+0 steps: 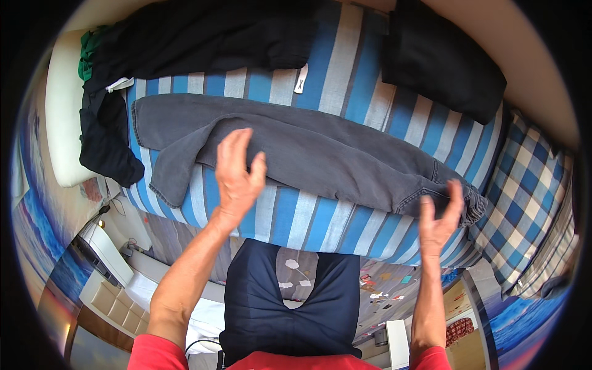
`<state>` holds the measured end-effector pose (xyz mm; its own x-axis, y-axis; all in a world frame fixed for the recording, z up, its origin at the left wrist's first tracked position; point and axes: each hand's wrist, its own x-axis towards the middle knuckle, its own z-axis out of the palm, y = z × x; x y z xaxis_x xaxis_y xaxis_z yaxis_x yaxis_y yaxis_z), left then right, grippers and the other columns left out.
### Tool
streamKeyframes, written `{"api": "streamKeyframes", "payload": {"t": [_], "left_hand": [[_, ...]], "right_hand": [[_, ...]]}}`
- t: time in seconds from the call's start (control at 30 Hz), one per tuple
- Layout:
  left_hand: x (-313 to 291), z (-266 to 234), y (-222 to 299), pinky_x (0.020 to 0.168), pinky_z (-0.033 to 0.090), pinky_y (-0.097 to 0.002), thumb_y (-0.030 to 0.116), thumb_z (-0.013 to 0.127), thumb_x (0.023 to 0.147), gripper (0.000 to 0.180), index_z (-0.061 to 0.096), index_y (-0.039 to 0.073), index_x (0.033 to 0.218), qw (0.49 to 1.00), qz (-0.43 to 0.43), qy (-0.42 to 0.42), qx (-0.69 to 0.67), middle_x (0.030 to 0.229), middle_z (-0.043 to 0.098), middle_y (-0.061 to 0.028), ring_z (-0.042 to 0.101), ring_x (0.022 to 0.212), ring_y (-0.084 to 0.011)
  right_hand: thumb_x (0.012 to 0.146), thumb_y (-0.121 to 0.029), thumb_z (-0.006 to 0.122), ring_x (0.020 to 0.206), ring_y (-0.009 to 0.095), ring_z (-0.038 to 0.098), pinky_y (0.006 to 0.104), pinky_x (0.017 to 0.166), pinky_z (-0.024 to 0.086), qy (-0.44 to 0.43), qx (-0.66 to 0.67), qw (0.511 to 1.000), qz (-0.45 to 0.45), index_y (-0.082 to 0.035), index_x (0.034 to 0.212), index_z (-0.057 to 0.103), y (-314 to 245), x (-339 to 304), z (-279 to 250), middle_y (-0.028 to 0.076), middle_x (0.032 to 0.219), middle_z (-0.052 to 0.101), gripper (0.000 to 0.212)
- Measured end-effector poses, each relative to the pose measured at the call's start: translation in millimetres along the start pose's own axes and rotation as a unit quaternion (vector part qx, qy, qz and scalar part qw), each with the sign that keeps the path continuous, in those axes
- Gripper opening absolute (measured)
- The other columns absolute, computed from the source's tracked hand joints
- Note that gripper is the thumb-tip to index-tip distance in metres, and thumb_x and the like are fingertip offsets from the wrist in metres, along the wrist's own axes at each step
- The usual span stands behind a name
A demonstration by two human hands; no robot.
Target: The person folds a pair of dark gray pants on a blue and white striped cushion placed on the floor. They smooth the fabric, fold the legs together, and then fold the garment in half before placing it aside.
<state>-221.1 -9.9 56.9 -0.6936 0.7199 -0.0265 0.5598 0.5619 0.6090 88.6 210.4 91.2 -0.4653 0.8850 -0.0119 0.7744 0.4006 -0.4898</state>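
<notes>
A pair of dark grey trousers (296,145) lies lengthwise across the blue-and-white striped bed cover (296,216), leg ends at the left and gathered waist at the right. The near leg is folded over unevenly by the hems. Above the near leg's edge is my left hand (236,176), fingers raised and apart from the thumb, holding nothing. Close to the waist end is my right hand (441,219), its thumb and fingers spread with nothing between them. Whether either hand touches the cloth, I cannot tell.
Black clothing (203,40) is spread along the far left, with a white tag (301,79) at its edge. A black folded cloth (441,58) lies at the far right. A blue checked pillow (524,197) sits at the right end, a cream padded bolster (65,111) at the left.
</notes>
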Motion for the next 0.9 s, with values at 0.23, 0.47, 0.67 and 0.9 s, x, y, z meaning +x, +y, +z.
{"api": "streamKeyframes", "payload": {"t": [0.23, 0.47, 0.67, 0.9], "left_hand": [[35.1, 41.0, 14.5, 0.095, 0.040, -0.0424, 0.003, 0.071, 0.072, 0.040, 0.063, 0.002, 0.111, 0.988, 0.129, -0.023, 0.077, 0.113, 0.056, -0.0157, 0.052, 0.113, -0.0353], [55.2, 51.0, -0.6, 0.090, 0.042, -0.0415, 0.001, 0.070, 0.071, 0.025, 0.065, 0.002, 0.096, 0.993, 0.116, -0.008, 0.018, 0.097, 0.056, -0.0112, 0.053, 0.104, -0.0322], [14.8, 12.7, -16.4, 0.100, 0.038, -0.0462, 0.000, 0.066, 0.071, 0.040, 0.062, 0.000, 0.111, 0.991, 0.070, 0.044, 0.109, 0.124, 0.053, -0.0200, 0.046, 0.123, -0.0395], [-22.4, -39.2, -79.4, 0.104, 0.035, -0.0474, -0.003, 0.065, 0.071, 0.055, 0.053, -0.001, 0.125, 0.978, 0.032, 0.083, 0.189, 0.131, 0.047, -0.0204, 0.043, 0.127, -0.0394]], "right_hand": [[0.076, -0.003, 0.067, 0.100, 0.032, 0.056, 0.0421, 0.090, 0.039, -0.049, -0.062, 0.989, -0.126, -0.005, 0.097, 0.064, -4.2, 24.3, 67.8, 0.012, 0.096, 0.061, 0.021], [0.076, 0.001, 0.065, 0.095, 0.030, 0.055, 0.0406, 0.086, 0.041, -0.021, -0.087, 0.992, -0.093, -0.006, 0.095, 0.063, -16.7, 39.3, 85.1, 0.010, 0.092, 0.061, 0.020], [0.076, 0.007, 0.062, 0.093, 0.032, 0.057, 0.0392, 0.086, 0.043, -0.013, -0.008, 0.995, -0.099, -0.002, 0.098, 0.062, -75.7, 26.0, 83.4, 0.014, 0.096, 0.062, 0.024], [0.078, 0.008, 0.062, 0.074, 0.029, 0.063, 0.0340, 0.066, 0.051, -0.175, 0.214, 0.954, -0.113, -0.001, 0.093, 0.064, -156.8, 0.5, 128.9, 0.013, 0.082, 0.062, 0.018]]}}
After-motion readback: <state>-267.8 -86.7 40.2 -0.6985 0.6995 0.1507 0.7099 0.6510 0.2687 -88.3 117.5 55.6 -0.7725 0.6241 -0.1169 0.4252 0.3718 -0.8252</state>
